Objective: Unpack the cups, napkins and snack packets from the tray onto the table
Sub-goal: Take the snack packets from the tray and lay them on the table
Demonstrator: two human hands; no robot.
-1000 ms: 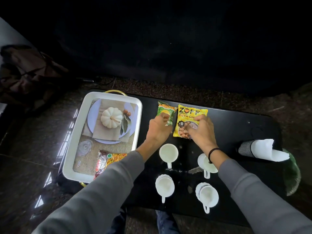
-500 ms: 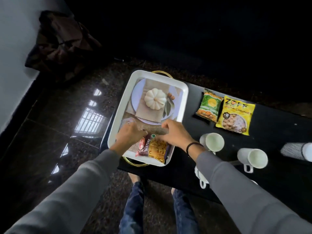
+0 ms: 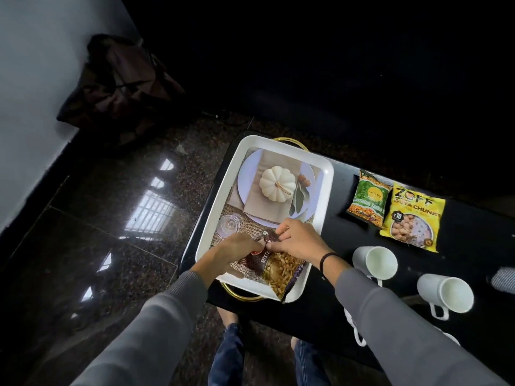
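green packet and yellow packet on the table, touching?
Touching. In the head view the yellow packet has its left edge lying over the right edge of the green packet, with no table showing between them.

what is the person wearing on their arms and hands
Both arms are covered by long grey sleeves, the left sleeve and the right sleeve, of a plain, smooth-looking fabric that ends at the wrists. The left hand is bare, with no glove or ring visible. The right hand is bare too, but a thin black band circles its wrist just above the cuff.
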